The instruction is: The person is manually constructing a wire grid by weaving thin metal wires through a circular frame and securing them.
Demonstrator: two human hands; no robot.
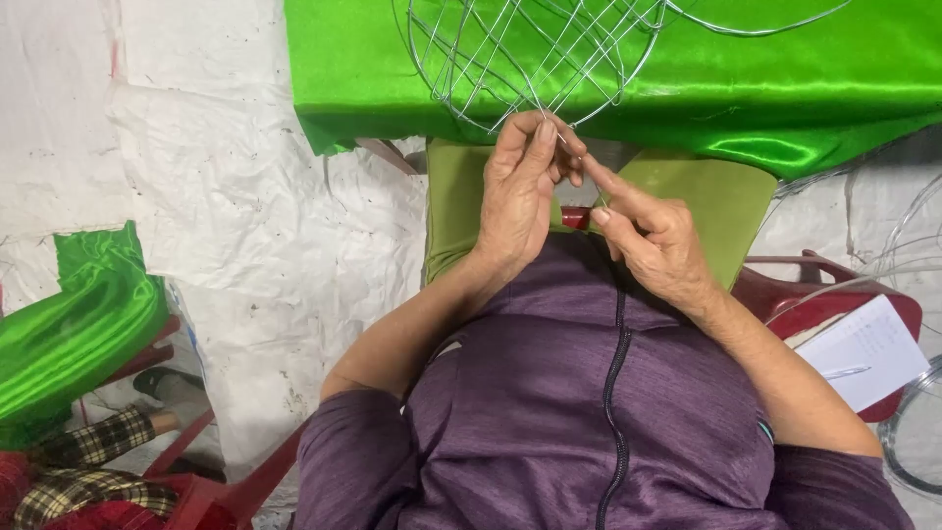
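We look straight down on our own two hands, working at the near edge of a table draped in shiny green satin cloth (pixel 746 69). On that cloth rests a round wire frame (pixel 525 54), a ring crossed by a lattice of thin silver wires, its lower rim overhanging the near edge of the table just above our fingers. Our left hand (pixel 515 201) is raised with the fingers curled together, pinching the frame's lowest rim where several wires meet. Our right hand (pixel 659 245) sits just beside it, slightly lower; the index finger is stretched out toward the same joint and touches the left fingertips, the other fingers folded loosely in. Whether the right hand grips a wire end we cannot tell, the strand there being too fine to make out. Below the hands lie olive-green trouser legs (pixel 721 196) and a purple zip-up jacket (pixel 589 393), sleeves pushed up to the elbows. At the right, a red plastic stool (pixel 785 294) carries a white sheet of paper (pixel 868 353) with a pen on it, and loose wire hoops (pixel 908 442) lie near it. At the far left, a bundle of the same green satin (pixel 78 324) rests on another red seat, with checked fabric (pixel 88 461) below it. White sheeting (pixel 245 196) covers the floor.
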